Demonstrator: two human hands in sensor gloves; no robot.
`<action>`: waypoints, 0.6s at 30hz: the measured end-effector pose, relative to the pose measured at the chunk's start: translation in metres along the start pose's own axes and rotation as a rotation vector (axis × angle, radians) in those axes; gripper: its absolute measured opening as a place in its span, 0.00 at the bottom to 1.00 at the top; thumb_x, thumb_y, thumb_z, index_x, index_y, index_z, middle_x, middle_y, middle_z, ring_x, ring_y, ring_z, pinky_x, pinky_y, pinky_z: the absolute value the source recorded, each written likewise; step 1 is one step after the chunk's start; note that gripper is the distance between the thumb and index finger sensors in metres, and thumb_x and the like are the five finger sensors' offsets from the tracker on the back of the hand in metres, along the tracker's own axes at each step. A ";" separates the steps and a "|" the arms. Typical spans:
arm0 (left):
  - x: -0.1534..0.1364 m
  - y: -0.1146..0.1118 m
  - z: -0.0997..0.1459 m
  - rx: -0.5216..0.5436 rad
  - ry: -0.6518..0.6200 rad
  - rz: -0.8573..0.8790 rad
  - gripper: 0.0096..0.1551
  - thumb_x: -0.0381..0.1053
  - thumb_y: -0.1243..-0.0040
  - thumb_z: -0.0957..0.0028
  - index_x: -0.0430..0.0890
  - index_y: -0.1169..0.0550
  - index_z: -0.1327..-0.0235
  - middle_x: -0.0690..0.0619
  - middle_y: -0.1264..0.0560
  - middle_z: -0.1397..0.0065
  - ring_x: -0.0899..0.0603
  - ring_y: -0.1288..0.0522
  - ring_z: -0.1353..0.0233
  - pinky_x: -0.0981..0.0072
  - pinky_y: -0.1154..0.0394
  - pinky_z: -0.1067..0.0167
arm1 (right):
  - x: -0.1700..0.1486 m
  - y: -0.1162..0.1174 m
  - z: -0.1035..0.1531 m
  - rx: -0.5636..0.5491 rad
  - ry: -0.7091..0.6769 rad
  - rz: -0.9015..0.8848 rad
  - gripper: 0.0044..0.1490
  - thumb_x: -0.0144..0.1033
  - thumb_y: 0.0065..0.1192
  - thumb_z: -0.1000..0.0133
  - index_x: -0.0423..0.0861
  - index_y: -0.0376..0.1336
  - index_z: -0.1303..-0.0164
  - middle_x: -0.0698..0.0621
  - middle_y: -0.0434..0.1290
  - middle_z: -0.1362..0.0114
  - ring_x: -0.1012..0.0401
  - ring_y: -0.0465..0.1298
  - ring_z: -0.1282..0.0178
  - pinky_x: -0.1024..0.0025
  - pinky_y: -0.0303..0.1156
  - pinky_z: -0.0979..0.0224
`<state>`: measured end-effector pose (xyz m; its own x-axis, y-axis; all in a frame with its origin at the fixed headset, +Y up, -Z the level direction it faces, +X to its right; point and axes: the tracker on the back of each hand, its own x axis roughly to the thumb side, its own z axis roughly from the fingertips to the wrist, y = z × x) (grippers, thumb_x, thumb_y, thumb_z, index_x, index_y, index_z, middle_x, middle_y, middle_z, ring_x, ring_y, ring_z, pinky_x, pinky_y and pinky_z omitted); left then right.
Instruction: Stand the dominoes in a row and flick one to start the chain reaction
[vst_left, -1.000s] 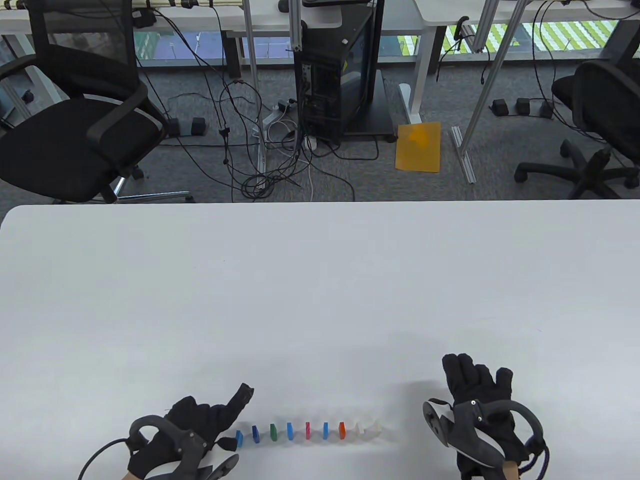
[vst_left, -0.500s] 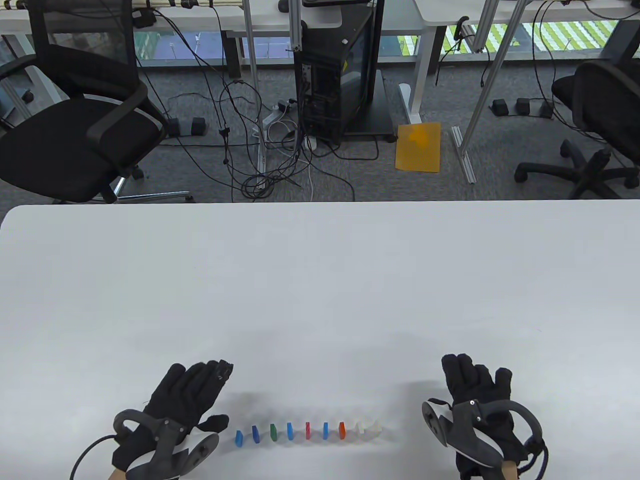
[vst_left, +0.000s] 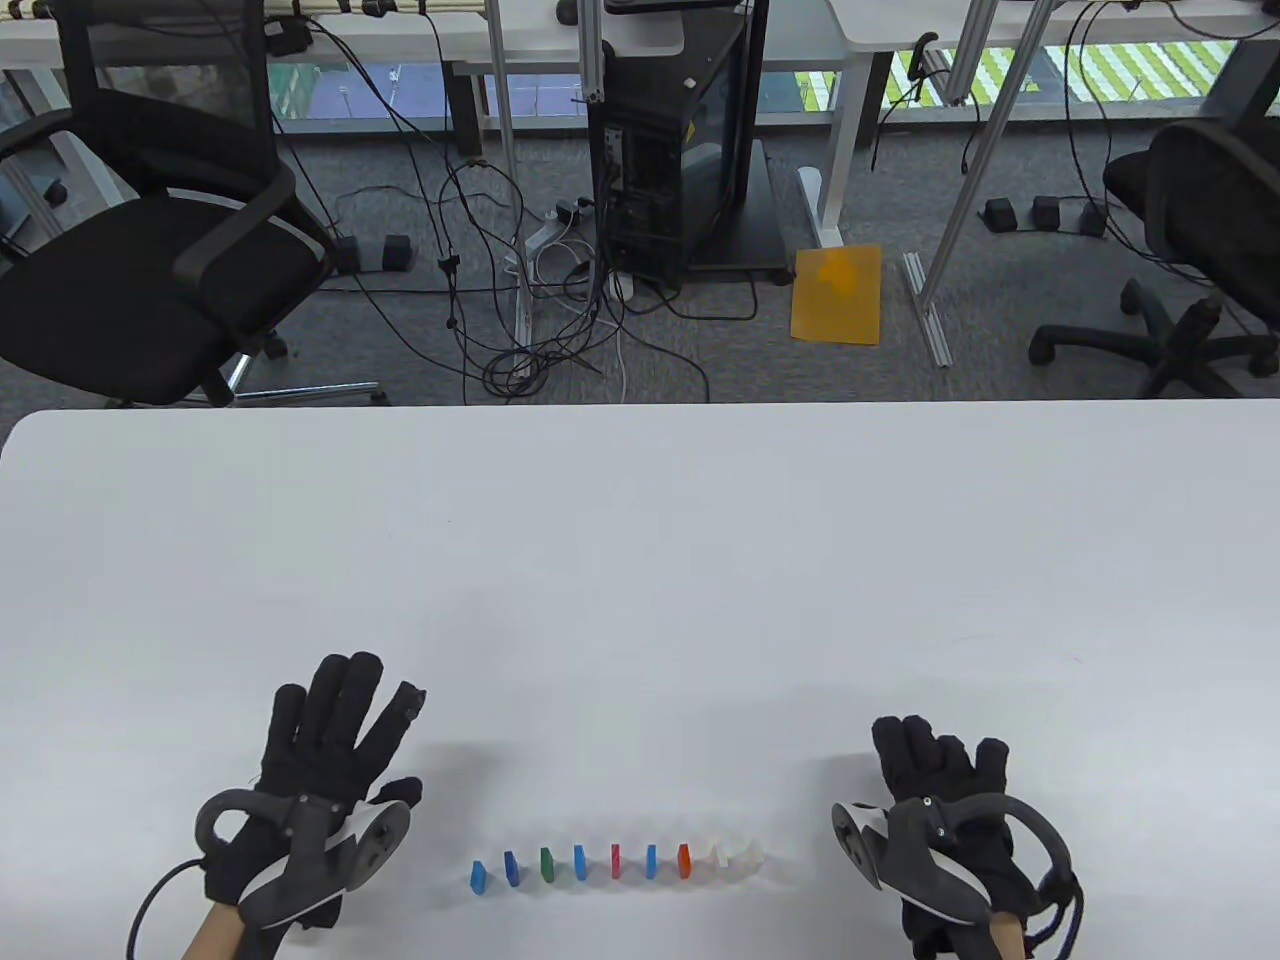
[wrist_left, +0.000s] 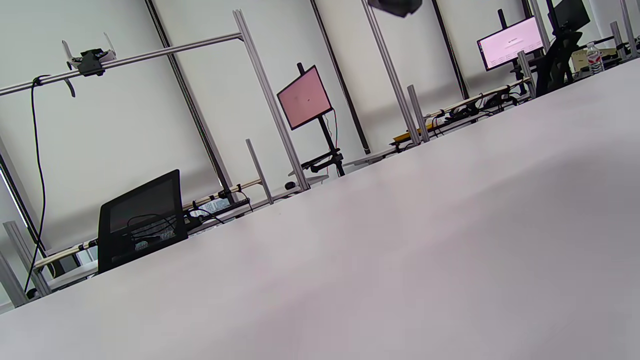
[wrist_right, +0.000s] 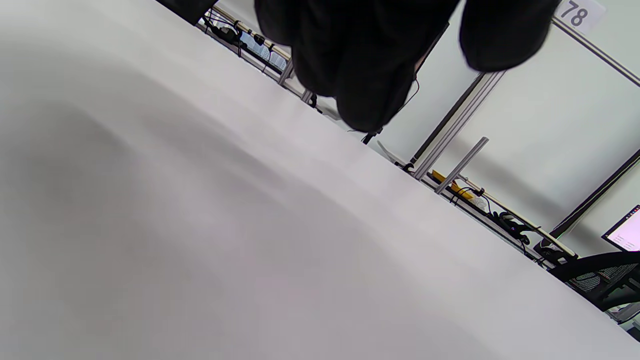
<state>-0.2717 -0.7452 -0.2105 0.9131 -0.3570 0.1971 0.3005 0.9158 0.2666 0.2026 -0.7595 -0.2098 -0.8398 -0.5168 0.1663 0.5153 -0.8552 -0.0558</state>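
Observation:
A row of several small dominoes (vst_left: 615, 863) stands upright near the table's front edge. From left to right they are blue (vst_left: 478, 876), blue, green (vst_left: 546, 864), blue, red, blue, orange (vst_left: 685, 859) and two white (vst_left: 750, 856). My left hand (vst_left: 335, 745) lies left of the row and a little beyond it, fingers straight and spread, holding nothing. My right hand (vst_left: 940, 785) rests to the right of the row with relaxed fingers (wrist_right: 370, 65), also empty. Neither hand touches a domino. Neither wrist view shows the dominoes.
The white table (vst_left: 640, 560) stretches wide beyond the row. On the floor past its far edge are a black office chair (vst_left: 150, 260), a computer tower (vst_left: 670, 150), tangled cables and a second chair (vst_left: 1190, 230) at the right.
My left hand has drawn back from the leftmost blue domino, moving left and away from me, and its fingers have straightened. My right hand shifted slightly left. The dominoes still stand.

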 end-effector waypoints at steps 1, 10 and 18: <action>0.000 0.000 0.002 0.006 -0.005 -0.004 0.44 0.76 0.63 0.61 0.67 0.40 0.25 0.45 0.53 0.11 0.38 0.47 0.12 0.41 0.44 0.20 | 0.000 0.000 0.000 -0.001 0.000 0.000 0.59 0.63 0.38 0.56 0.38 0.46 0.20 0.40 0.60 0.18 0.46 0.73 0.25 0.32 0.61 0.30; 0.020 0.019 0.023 -0.017 -0.196 0.003 0.16 0.76 0.57 0.63 0.79 0.29 0.64 0.46 0.58 0.12 0.36 0.44 0.15 0.42 0.42 0.23 | 0.001 0.001 0.000 -0.044 0.009 0.021 0.57 0.63 0.39 0.56 0.39 0.48 0.20 0.41 0.63 0.20 0.47 0.74 0.26 0.32 0.61 0.30; 0.049 0.027 0.028 -0.026 -0.309 -0.061 0.15 0.79 0.55 0.67 0.81 0.26 0.70 0.50 0.54 0.11 0.36 0.45 0.15 0.42 0.42 0.23 | 0.002 0.000 0.000 -0.049 0.002 0.044 0.57 0.63 0.38 0.56 0.39 0.48 0.20 0.42 0.63 0.20 0.48 0.74 0.26 0.32 0.61 0.30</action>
<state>-0.2269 -0.7427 -0.1670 0.7673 -0.4469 0.4600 0.3629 0.8939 0.2631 0.2012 -0.7609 -0.2095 -0.8172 -0.5536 0.1603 0.5423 -0.8328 -0.1116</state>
